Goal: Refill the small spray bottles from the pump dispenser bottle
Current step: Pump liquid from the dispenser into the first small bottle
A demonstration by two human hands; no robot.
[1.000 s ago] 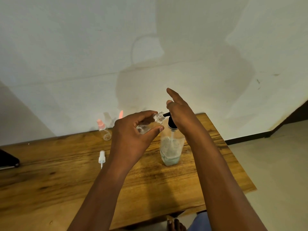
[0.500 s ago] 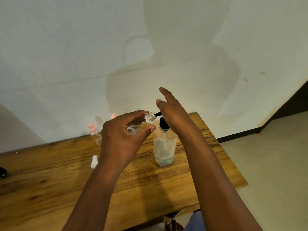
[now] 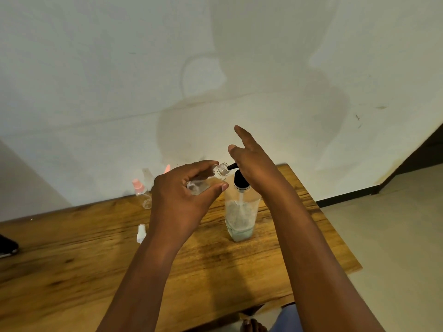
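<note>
My left hand (image 3: 182, 200) grips a small clear spray bottle (image 3: 208, 179) with its cap off, tilted so its open neck meets the black spout of the pump dispenser bottle (image 3: 240, 213). That clear dispenser stands on the wooden table (image 3: 72, 271) with a little pale liquid at its bottom. My right hand (image 3: 254, 164) rests palm-down on the black pump head, index finger raised and pointing away. A white spray cap (image 3: 141, 233) lies on the table to the left. A second small bottle with a pink cap (image 3: 141, 192) stands by the wall.
The table abuts a white wall; its right edge drops to a tiled floor (image 3: 395, 248). A dark object (image 3: 7, 245) lies at the table's far left edge. Another pink-tipped item (image 3: 167, 168) shows behind my left hand. A bare foot (image 3: 253, 325) shows under the near edge.
Both hands keep the same hold on the small bottle and the pump head. Only the head camera has shifted slightly, so the scene slid sideways in view.
</note>
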